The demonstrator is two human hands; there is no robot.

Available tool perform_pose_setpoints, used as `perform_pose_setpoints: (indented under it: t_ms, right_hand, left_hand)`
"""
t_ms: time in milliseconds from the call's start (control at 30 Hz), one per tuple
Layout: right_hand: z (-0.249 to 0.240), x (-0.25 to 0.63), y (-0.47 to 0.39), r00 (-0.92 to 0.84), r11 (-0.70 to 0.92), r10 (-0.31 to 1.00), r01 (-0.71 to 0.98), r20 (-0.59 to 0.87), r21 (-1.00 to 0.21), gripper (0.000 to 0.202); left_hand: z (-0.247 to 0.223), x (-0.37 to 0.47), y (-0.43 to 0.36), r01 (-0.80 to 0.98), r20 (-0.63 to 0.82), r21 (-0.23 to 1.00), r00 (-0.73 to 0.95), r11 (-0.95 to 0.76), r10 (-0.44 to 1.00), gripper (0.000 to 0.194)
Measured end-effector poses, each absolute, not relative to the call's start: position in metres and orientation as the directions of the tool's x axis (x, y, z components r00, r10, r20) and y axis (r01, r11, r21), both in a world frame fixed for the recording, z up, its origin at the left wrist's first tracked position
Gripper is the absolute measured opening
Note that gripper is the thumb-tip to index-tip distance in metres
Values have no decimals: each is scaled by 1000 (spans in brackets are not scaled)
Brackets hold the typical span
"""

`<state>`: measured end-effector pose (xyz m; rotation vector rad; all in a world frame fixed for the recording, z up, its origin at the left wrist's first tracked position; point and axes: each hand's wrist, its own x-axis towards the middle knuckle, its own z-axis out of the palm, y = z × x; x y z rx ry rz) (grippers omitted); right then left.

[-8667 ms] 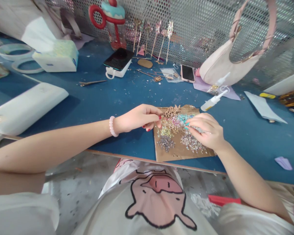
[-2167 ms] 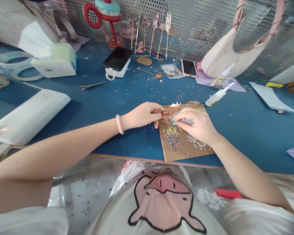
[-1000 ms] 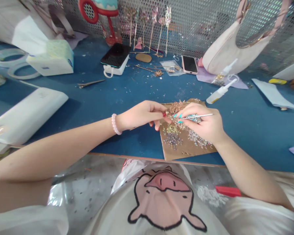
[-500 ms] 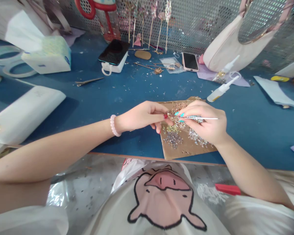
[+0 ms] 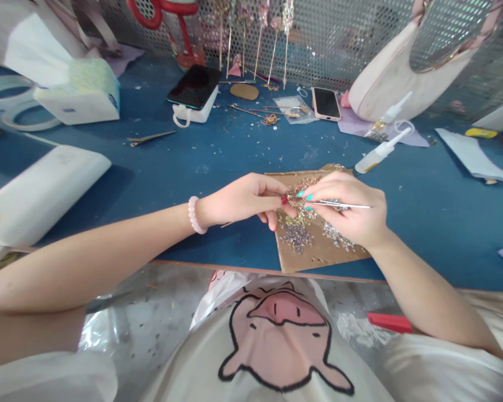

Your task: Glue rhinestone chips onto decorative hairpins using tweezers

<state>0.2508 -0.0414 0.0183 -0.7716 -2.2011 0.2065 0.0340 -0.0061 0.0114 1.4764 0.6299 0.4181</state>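
Note:
My left hand (image 5: pixel 251 195) is closed in a pinch near the left edge of a brown board (image 5: pixel 291 262). A thin stick (image 5: pixel 226 224) pokes out behind it below the wrist; the small piece at the fingertips is mostly hidden. In my right hand (image 5: pixel 352 204), thumb and fingers pinch slim metal tweezers (image 5: pixel 358 206), whose tips meet the left fingertips. Small piles of rhinestones (image 5: pixel 297 239), grey, yellowish, silver and pinkish, lie on the board under and around both hands.
Behind the board lie a white glue bottle (image 5: pixel 377 156), a phone (image 5: pixel 326 104) and a clear bag (image 5: pixel 294 110). Further left are scissors (image 5: pixel 151 138), a black phone (image 5: pixel 195 86) on a white block, a tissue pack (image 5: pixel 84 100) and a white device (image 5: pixel 46 195). Decorated sticks (image 5: pixel 257 58) stand at the back.
The tweezers have tilted slightly, their rear end lower, and both arms show more clearly. Both hands stay almost in place.

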Motion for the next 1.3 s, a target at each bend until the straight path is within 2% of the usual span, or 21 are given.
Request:
perform_pose_setpoints:
  t_ms: [400,1300]
  right_hand:
    - [18,251,-42,-516,812,571,472,639,-344,20]
    - [17,252,-43,-529,798,595,476,605,-369,21]
  left_hand:
    - [13,35,-8,92,-138,990,767,105,627,20]
    - [11,34,-8,111,-149,989,777,100,612,19]
